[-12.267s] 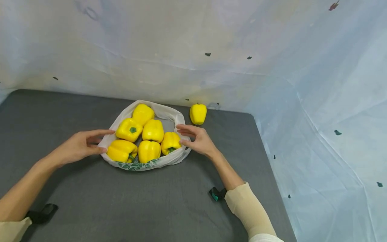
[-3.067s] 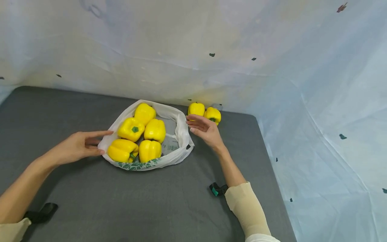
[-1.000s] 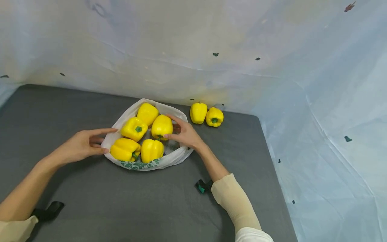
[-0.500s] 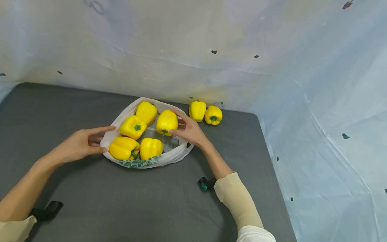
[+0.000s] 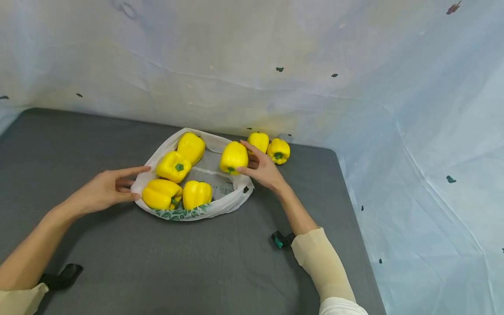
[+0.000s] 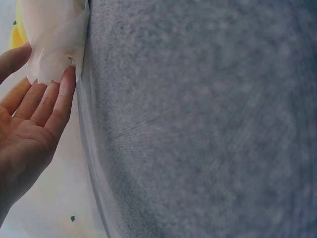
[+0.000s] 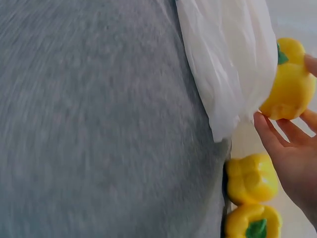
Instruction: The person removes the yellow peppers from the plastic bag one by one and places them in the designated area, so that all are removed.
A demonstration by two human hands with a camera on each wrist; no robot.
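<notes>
My right hand (image 5: 264, 169) grips a yellow bell pepper (image 5: 234, 157) between thumb and fingers, over the right rim of a white plastic bag (image 5: 230, 204). In the right wrist view, the held bell pepper (image 7: 291, 82) shows above the bag's edge, its green stem partly behind the plastic. My left hand (image 5: 103, 191) touches the bag's left side, with thumb and fingers spread apart. The left wrist view shows the left fingertips against the plastic (image 6: 52, 44). Several yellow bell peppers lie inside the bag, among them one with its stem facing up (image 5: 173, 166).
Two yellow bell peppers stand outside the bag at the back right, one upright (image 5: 258, 141) and one with its stem facing forward (image 5: 278, 151). A dark grey cloth (image 5: 189, 262) covers the table. A pale plastic sheet (image 5: 220, 57) hangs behind and to the right.
Over the last second my right hand has lifted a bell pepper from the bag's middle and carried it right to the rim. Earlier, another bell pepper went from bag to table. The left hand stays put.
</notes>
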